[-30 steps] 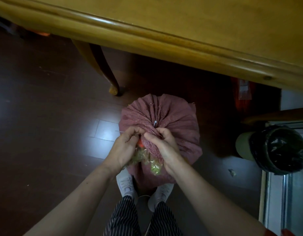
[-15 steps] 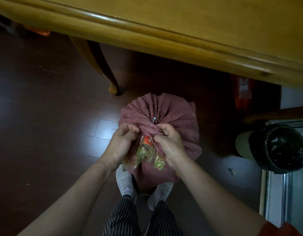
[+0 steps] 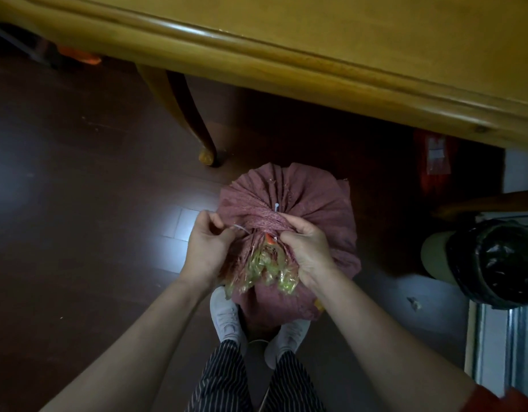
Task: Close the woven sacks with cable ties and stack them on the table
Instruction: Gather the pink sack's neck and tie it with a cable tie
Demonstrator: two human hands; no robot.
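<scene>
A dull red woven sack (image 3: 313, 200) stands on the dark floor between my shoes, its mouth bunched into folds. A clear inner plastic liner (image 3: 262, 266) with green contents sticks out of the bunched neck towards me. A white cable tie (image 3: 242, 228) runs round the neck; its other end pokes up at the far side. My left hand (image 3: 207, 248) pinches the tie's free tail at the left. My right hand (image 3: 306, 248) grips the gathered neck of the sack from the right.
The yellow wooden table (image 3: 316, 49) fills the top of the view, with a curved leg (image 3: 185, 114) at the left of the sack. A bin with a black liner (image 3: 494, 263) stands at the right. A red packet (image 3: 435, 159) lies under the table.
My left hand has moved out to the left, drawing the tie's white tail clear of the neck. More of the plastic liner shows between my hands. My right hand keeps its grip.
</scene>
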